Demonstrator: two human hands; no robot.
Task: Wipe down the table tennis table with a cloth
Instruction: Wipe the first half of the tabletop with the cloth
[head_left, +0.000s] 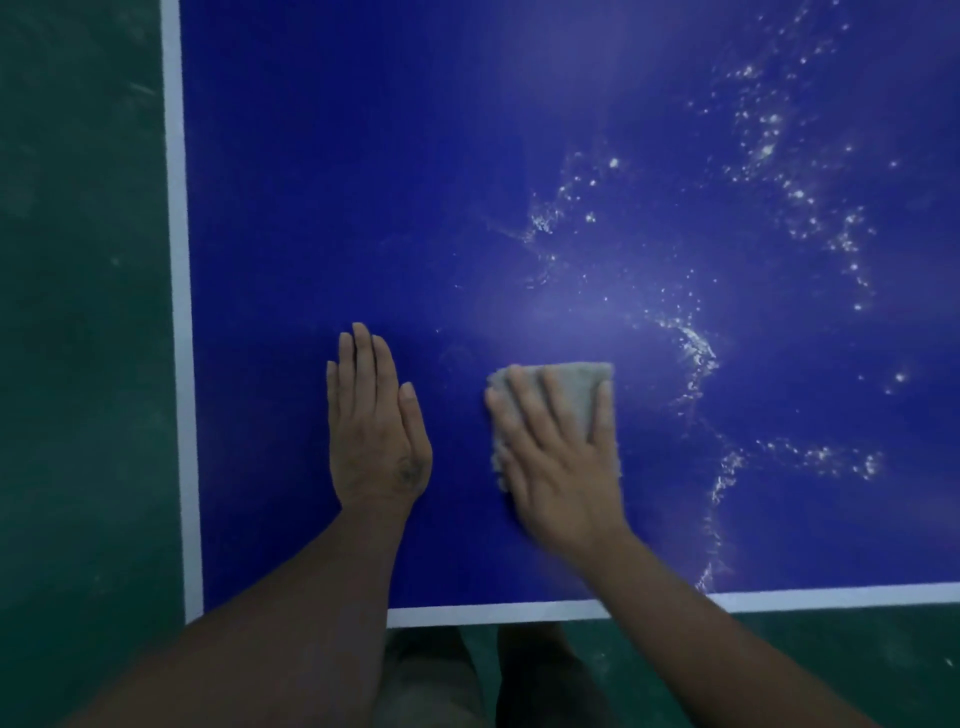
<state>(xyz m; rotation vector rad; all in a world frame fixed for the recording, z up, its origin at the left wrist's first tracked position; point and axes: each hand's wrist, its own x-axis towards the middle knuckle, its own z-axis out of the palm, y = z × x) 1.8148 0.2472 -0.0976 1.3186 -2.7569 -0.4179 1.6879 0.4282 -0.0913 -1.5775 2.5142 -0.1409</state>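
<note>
The right hand (561, 457) lies flat on the cloth (571, 389) w/ its fingers (524, 410) spread out, pushing it down on the blue worktop (363, 182). The fingers are not curled round the cloth, they just press on top of it. The cloth is a small grey folded pad, near the front edge of the worktop and a bit right of the middle of the view. The left hand (374, 431) is flat on the worktop too, fingers straight and close together, holding nothing, just beside the cloth on the left but not touching it. It looks like it props the person up. To the right of the cloth there are shiny wet drops (696, 353) in wiggly lines, and more far back on the right. The left part of the worktop looks plain w/ no drops. So the job looks partly done, w/ the right side yet to do. The cloth looks soft, light and floppy, prob. damp. It will bend and bunch up if pushed from one edge, so a flat palm on the middle w/ fingers wide is the best hold. It should slide easy on the smooth wet top. The worktop is hard and stiff, so pressing down is OK. White lines (179, 312) run along the left and front edges, and the green floor (78, 312) shows past them. The hand is a bit blurry at the wrist, so it is prob. moving.
</note>
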